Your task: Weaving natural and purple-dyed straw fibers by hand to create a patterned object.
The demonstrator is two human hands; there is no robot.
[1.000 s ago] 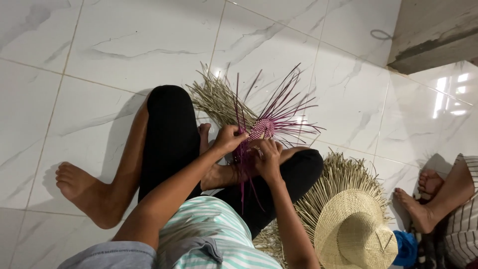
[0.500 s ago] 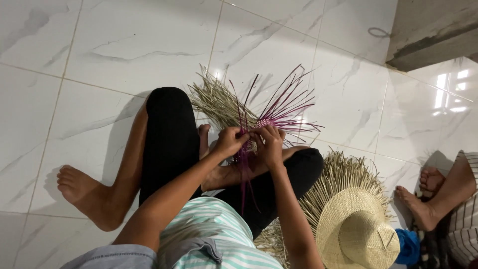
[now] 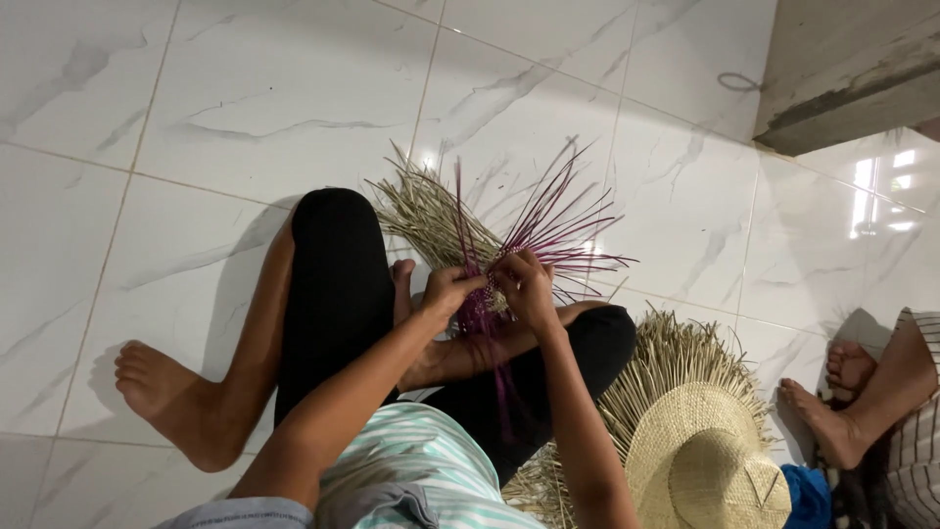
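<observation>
I sit cross-legged on a white marble-tile floor. My left hand (image 3: pixel 448 292) and my right hand (image 3: pixel 526 286) both pinch a small woven piece of purple straw (image 3: pixel 482 313) held over my lap. Long loose purple strands (image 3: pixel 558 220) fan up and to the right from it, and a few hang down toward my legs. A bundle of pale dry straw (image 3: pixel 426 214) lies on the floor just beyond my hands, partly hidden by them.
A pale woven straw hat (image 3: pixel 700 460) with unfinished spiky edges lies at my right knee. Another person's bare feet (image 3: pixel 842 402) and striped clothing sit at the far right. A blue object (image 3: pixel 808 495) lies beside the hat. A grey step (image 3: pixel 842 78) occupies the upper right.
Both hands have shifted slightly on the purple weave, and the loose strands have swung a little. Everything else stays in place.
</observation>
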